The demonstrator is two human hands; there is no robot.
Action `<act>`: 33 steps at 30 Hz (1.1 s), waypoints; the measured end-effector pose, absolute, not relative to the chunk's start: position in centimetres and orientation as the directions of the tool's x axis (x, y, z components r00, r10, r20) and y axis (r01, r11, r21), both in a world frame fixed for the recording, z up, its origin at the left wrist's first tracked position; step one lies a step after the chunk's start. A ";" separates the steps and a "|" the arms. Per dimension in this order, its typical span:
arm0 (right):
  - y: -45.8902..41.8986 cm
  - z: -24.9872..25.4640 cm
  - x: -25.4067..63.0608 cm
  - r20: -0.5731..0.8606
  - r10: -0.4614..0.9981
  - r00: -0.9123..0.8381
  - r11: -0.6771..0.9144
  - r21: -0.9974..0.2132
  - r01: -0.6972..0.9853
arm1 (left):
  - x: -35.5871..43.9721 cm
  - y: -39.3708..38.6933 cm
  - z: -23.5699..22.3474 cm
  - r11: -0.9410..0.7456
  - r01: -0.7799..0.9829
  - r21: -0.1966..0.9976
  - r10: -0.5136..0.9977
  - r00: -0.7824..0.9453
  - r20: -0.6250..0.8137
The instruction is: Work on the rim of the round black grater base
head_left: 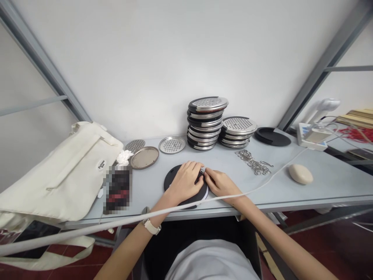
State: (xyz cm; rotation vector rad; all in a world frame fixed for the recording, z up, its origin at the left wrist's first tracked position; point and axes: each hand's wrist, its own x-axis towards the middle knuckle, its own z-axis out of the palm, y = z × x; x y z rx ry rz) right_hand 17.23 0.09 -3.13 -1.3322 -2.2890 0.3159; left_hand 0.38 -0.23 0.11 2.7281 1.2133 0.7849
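One metal piece (201,171) lies between your left hand (188,181), spread over the black disc (171,177), and curled right hand (218,182), grip unclear.

- My left arm (131,249) is bare below the elbow.
- On that wrist I wear a band (152,227). It is creamy white, smooth and flat, and it goes round like a ring. A small shiny bit shows at its edge. I cannot tell if it is a watch.
- My left hand (188,180) is bare.
- My right arm (279,241) is bare too, and so are that wrist and my right hand (219,182).
- My shirt (212,260) is pale, nearly white, with soft folds.
- Black stuff (204,230) shows past my shirt, maybe my pants.
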 end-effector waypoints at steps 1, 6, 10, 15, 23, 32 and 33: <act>0.1 -3.1 17.2 0.279 0.863 -0.421 0.504 -0.418 0.756 | 0.4 -0.2 0.1 -0.692 0.676 0.253 0.707 0.564 0.427; 0.1 -3.1 17.2 0.277 0.861 -0.426 0.507 -0.399 0.764 | 0.4 -0.2 0.0 -0.703 0.656 0.276 0.701 0.574 0.422; 0.1 -3.2 17.2 0.266 0.866 -0.424 0.498 -0.386 0.776 | 0.4 -0.2 0.0 -0.712 0.643 0.281 0.694 0.582 0.424; 0.1 -3.2 17.2 0.262 0.866 -0.426 0.499 -0.394 0.772 | 0.4 -0.1 0.0 -0.716 0.640 0.279 0.690 0.586 0.425; 0.1 -3.2 17.2 0.259 0.868 -0.424 0.495 -0.390 0.776 | 0.4 -0.1 0.0 -0.721 0.635 0.279 0.686 0.594 0.420; 0.2 -3.2 17.2 0.256 0.870 -0.422 0.492 -0.390 0.778 | 0.4 -0.1 0.0 -0.716 0.644 0.270 0.688 0.588 0.424; 0.2 -3.2 17.2 0.256 0.870 -0.422 0.493 -0.393 0.776 | 0.3 -0.2 0.0 -0.716 0.646 0.266 0.689 0.589 0.423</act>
